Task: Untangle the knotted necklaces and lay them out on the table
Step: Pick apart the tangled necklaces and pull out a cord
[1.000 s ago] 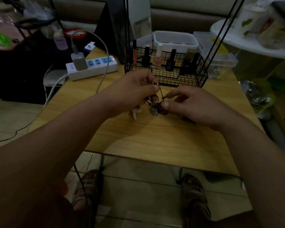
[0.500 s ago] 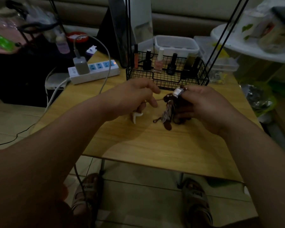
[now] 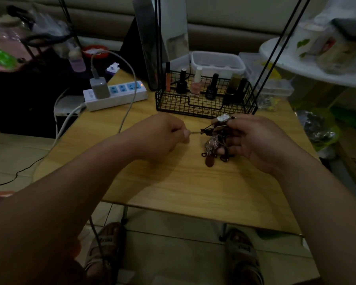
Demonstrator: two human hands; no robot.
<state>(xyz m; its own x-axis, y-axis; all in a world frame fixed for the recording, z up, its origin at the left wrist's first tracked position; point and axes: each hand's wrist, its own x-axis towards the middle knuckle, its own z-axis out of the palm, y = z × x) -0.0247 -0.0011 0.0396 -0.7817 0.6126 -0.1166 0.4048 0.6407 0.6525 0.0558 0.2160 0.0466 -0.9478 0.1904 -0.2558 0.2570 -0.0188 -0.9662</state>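
Brown necklaces (image 3: pixel 212 144) — strung between left grip (image 3: pixel 162 136), right grip (image 3: pixel 253 140).

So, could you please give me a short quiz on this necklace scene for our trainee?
1. True or false: the necklaces lie untouched on the table.
2. The left hand pinches: A a thin chain, B a plug, C a pen.
3. Fill in: the wire basket holds nail polish ___.
Key: 1 false; 2 A; 3 bottles.
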